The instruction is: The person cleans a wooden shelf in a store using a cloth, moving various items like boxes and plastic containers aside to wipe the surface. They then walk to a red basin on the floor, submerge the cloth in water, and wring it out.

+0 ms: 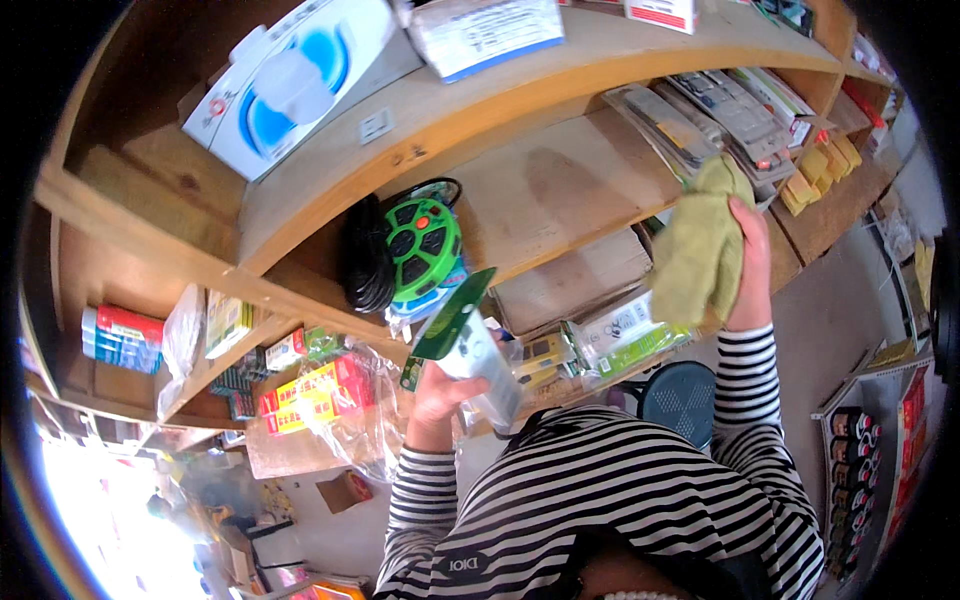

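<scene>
Here's the left hand (440, 395), fingers wrapped around one white packet (478, 365) with a dark-green card top; pale print shows on the card, too small to make out. It's up in front of the shelves, below one green cable reel (425, 250) with an orange centre. And over on the right, the right hand (757, 255) has its fingers closed on one yellow-green cloth item (700, 245), held before the lower shelf (565, 180). Between the hands, a white-and-green packet (625, 335) bears dark print. Up top, three boxes: one white box with a blue picture (295, 85), one white box with a blue band (490, 40), one white box with red lines of print (663, 12). Down left, a red package (315, 398) wears one yellow label with bold red characters. One dark oval badge (466, 564), pale letters, sits on the striped top (620, 460).
</scene>
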The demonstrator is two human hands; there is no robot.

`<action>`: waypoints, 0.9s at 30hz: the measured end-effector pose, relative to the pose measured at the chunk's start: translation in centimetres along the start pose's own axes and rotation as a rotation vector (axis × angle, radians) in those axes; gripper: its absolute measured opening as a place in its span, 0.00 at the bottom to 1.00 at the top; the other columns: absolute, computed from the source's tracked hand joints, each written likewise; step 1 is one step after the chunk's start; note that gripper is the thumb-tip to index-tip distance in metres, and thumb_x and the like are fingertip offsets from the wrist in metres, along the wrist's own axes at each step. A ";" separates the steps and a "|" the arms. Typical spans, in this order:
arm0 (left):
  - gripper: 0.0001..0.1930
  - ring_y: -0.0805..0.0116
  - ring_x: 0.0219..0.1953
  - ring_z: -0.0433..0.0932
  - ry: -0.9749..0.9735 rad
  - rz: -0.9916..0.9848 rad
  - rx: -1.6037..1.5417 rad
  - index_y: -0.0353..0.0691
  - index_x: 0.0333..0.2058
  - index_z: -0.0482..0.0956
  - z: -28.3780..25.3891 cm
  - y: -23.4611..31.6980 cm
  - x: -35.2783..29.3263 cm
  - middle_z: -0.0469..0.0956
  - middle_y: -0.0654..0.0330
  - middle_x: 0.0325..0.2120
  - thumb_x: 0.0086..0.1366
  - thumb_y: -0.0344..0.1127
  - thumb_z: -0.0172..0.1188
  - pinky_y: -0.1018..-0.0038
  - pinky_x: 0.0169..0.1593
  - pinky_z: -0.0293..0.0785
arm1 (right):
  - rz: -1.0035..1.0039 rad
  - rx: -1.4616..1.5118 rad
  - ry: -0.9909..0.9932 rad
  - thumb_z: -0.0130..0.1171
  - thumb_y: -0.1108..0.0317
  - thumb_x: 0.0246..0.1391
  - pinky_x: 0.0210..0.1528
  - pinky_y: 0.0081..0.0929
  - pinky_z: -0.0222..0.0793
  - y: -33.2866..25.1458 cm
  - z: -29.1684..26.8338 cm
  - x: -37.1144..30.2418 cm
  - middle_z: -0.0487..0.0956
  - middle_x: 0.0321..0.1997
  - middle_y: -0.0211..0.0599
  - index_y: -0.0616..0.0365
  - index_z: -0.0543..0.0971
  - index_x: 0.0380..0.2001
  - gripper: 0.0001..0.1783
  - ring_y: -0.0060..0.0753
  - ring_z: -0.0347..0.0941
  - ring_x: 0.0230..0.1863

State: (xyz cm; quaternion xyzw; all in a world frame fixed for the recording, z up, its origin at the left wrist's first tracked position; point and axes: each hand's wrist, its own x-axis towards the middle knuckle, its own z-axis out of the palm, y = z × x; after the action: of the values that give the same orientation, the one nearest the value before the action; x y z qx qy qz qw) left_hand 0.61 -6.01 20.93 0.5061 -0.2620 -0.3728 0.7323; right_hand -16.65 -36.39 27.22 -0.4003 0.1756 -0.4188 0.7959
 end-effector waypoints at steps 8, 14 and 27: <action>0.36 0.64 0.44 0.70 0.151 0.111 -0.052 0.35 0.48 0.65 -5.0 0.6 -5.6 0.72 0.56 0.39 0.36 0.32 0.67 0.68 0.48 0.67 | -0.152 -0.103 -0.142 0.58 0.72 0.47 0.36 0.22 0.70 7.5 9.8 3.6 0.76 0.35 0.35 0.63 0.72 0.40 0.15 0.24 0.72 0.33; 0.35 0.64 0.45 0.70 0.175 0.092 -0.086 0.35 0.49 0.64 -5.6 0.3 -5.7 0.71 0.56 0.41 0.37 0.30 0.66 0.68 0.49 0.66 | -0.544 -1.646 -0.638 0.46 0.49 0.53 0.53 0.50 0.53 17.7 11.1 3.3 0.71 0.49 0.35 0.49 0.73 0.43 0.20 0.43 0.63 0.53; 0.36 0.55 0.45 0.72 0.032 0.056 -0.277 0.31 0.49 0.62 -5.0 -0.7 -1.0 0.71 0.51 0.42 0.42 0.40 0.67 0.61 0.47 0.70 | -0.687 -1.620 -0.643 0.57 0.59 0.43 0.49 0.41 0.60 22.7 10.4 4.1 0.73 0.38 0.38 0.52 0.76 0.33 0.14 0.47 0.68 0.44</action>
State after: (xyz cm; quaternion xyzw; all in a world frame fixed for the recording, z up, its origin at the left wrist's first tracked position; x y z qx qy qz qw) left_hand 3.64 -2.64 18.56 0.3986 -0.2107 -0.3766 0.8093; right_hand 4.11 -27.19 16.06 -0.9593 0.0575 -0.2502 0.1173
